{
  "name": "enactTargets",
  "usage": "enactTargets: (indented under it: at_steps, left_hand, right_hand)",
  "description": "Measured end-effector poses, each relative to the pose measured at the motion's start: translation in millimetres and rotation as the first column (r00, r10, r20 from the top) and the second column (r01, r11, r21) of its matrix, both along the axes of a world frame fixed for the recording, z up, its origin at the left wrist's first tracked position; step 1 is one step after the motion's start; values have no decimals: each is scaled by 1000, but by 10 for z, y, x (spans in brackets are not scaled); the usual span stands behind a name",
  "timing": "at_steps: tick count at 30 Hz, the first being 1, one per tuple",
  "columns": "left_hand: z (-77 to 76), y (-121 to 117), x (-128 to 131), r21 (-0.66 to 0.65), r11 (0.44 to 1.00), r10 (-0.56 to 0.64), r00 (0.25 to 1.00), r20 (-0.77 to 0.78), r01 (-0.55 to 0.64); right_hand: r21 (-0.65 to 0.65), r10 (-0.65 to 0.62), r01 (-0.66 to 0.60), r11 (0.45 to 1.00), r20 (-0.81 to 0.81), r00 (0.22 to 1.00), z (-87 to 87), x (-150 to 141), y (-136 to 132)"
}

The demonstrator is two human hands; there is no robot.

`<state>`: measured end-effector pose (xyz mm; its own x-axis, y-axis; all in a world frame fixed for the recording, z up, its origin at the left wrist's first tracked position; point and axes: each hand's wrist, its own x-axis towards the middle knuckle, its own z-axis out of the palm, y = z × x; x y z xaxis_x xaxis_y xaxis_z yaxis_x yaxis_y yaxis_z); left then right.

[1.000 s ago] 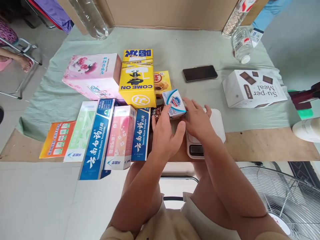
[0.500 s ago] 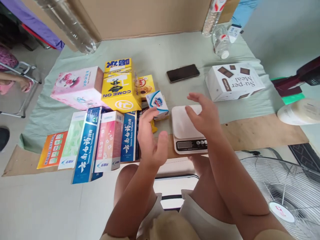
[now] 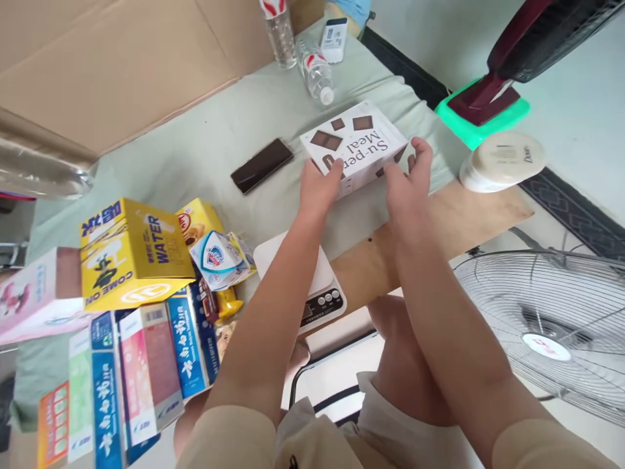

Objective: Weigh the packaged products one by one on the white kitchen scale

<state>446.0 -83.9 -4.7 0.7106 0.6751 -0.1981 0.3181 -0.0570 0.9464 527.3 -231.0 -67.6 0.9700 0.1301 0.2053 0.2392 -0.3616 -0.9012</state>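
The white Su-per Meal box (image 3: pixel 359 144) with brown squares printed on top lies on the green cloth, between my two hands. My left hand (image 3: pixel 319 184) grips its left end, with the thumb on the top near edge. Around the right near corner is my right hand (image 3: pixel 409 179), its thumb against the front side and its fingers by the right end. Below my left forearm sits a white kitchen scale (image 3: pixel 325 280), partly covered by the arm. A dark phone (image 3: pixel 262 165) lies left of the box.
At the left stand a yellow box (image 3: pixel 139 254), a pink box (image 3: pixel 36 293), a soap box (image 3: pixel 217 259) and several toothpaste boxes (image 3: pixel 107 391). Clear bottles (image 3: pixel 315 68) are behind the Su-per Meal box. A cream-lidded tub (image 3: pixel 505 159) and a fan (image 3: pixel 547 332) are at the right.
Both hands have moved from above and beside the scale out to the Su-per Meal box and taken hold of it. The view has turned to the right.
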Motion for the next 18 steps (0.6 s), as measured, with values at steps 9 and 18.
enactTargets:
  at_steps: [9, 18]
  left_hand:
    - [-82, -183, -283, 26, 997, -75, 991, 114, 72]
    - [327, -520, -1980, 309, 938, 97, 974, 205, -159]
  right_hand:
    - [139, 112, -106, 985, -39, 993, 0, 42, 61]
    - [357, 454, -455, 816, 93, 886, 374, -1095, -218]
